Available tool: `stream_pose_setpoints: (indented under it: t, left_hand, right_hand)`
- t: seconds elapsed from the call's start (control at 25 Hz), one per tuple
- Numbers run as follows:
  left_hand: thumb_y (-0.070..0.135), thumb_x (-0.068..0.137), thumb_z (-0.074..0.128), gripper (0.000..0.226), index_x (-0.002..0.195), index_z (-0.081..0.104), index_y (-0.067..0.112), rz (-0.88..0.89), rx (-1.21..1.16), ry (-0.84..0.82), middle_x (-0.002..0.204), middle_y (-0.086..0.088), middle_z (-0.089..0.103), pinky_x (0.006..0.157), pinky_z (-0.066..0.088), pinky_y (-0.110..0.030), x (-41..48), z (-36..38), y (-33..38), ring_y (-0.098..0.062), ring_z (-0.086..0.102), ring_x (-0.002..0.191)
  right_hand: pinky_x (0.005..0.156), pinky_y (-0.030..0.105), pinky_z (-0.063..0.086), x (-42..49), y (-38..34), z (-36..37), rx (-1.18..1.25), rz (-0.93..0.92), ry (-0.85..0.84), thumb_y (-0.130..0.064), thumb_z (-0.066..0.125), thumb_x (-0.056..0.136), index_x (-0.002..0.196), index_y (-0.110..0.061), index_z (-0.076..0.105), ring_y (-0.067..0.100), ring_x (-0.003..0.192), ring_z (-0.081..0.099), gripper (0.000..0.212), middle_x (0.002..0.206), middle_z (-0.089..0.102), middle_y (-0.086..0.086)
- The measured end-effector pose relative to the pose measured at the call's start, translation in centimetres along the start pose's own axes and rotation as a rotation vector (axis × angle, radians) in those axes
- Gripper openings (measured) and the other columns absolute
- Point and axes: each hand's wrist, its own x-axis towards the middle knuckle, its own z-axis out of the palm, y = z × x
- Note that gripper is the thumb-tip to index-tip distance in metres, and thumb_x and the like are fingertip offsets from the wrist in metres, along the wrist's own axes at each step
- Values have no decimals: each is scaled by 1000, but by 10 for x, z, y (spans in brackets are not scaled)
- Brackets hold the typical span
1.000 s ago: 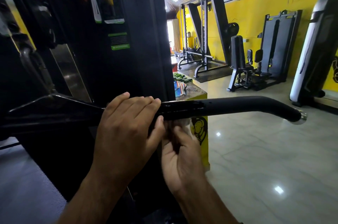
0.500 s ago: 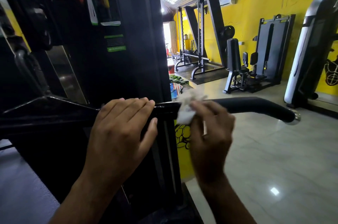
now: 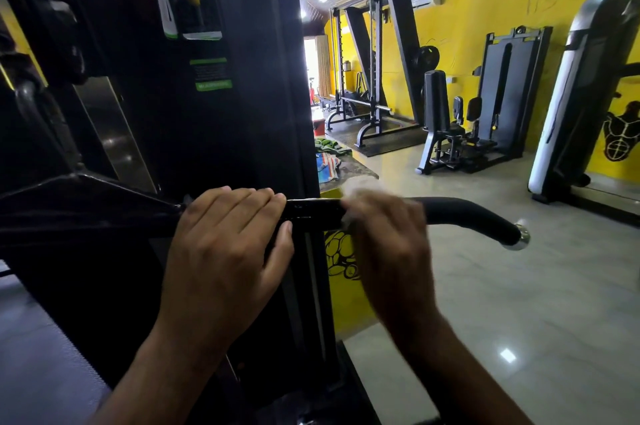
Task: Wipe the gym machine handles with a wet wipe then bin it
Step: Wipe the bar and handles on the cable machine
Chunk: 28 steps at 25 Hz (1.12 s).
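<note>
Handle (image 3: 467, 216) is running left to right, its capped end pointing right.
Left hand (image 3: 225, 251) is gripping it; just right, the blurred right hand (image 3: 388, 234) is clamping the wet wipe (image 3: 351, 186) over it.

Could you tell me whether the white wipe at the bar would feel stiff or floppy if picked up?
Probably floppy: the wet wipe bunches shapelessly, though blurred, above the right hand. Likely light too: that hand alone holds it against the handle.
</note>
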Motion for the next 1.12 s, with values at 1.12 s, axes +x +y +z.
stream_pose_setpoints:
  t: [1.12]
  left_hand:
    - [30,90,53,36,115,66,7,-42,72,-184,112,-9,68,107,38,-44,6,26,24,-27,61,106]
  right_hand:
    - [81,27,41,55,14,4,-160,273,-533,-12,56,95,107,-16,69,15,96,56,18,103,66,0]
